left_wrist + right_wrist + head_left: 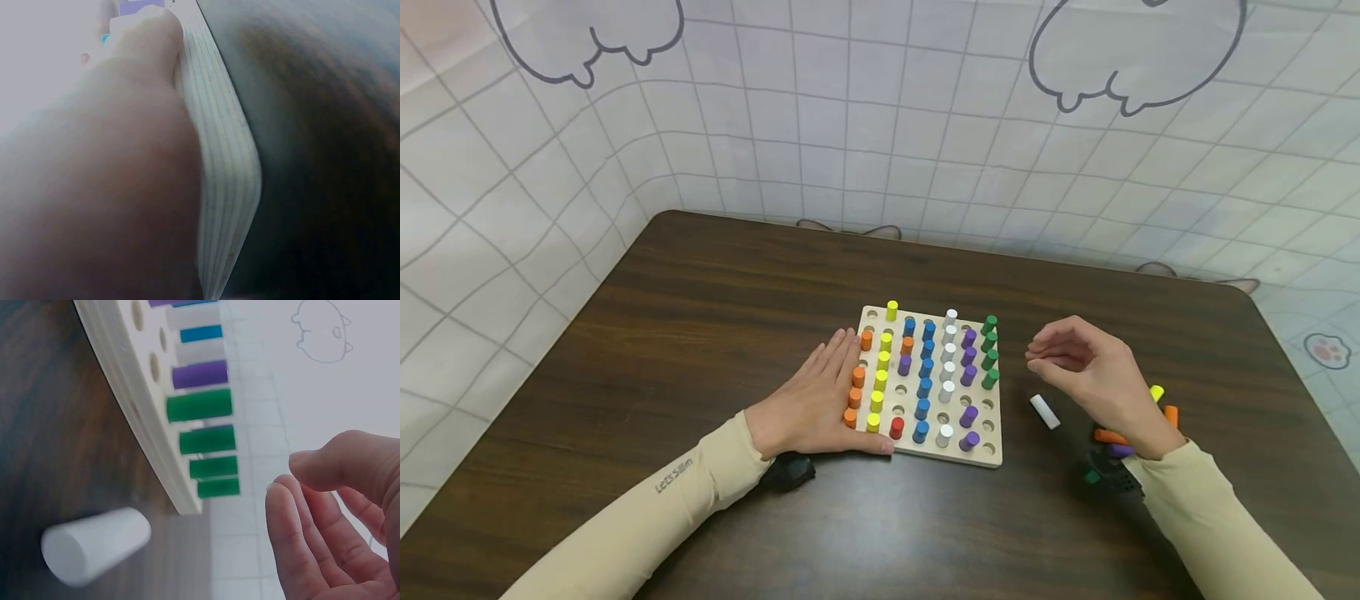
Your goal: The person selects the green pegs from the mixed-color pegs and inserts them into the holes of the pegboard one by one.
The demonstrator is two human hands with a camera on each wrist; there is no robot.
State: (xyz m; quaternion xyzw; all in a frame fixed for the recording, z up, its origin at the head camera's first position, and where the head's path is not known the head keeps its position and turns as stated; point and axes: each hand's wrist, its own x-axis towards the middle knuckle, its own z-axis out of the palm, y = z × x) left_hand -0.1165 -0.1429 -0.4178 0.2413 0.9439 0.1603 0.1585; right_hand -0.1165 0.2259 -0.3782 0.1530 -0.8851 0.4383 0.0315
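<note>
A square wooden pegboard (958, 454) lies on the table, carrying coloured pegs in columns, with some holes bare. Against its left side rests my left hand (816, 404), fingers straight and thumb along the near edge; the left wrist view shows that hand touching the board's side (222, 162). To the right of the board my right hand (1097, 379) hovers with loosely bent fingers and nothing in them. The right wrist view shows a gap between thumb (312, 469) and fingers. A loose white peg (1044, 411) lies between board and hand. Green pegs (206, 439) fill part of the board's right column.
Beside my right wrist lies a small heap of loose pegs, among them an orange peg (1171, 415), a yellow peg (1157, 392) and a purple peg (1120, 451), partly hidden by the arm. Behind the dark wooden table (737, 275) hangs a white gridded cloth (895, 108).
</note>
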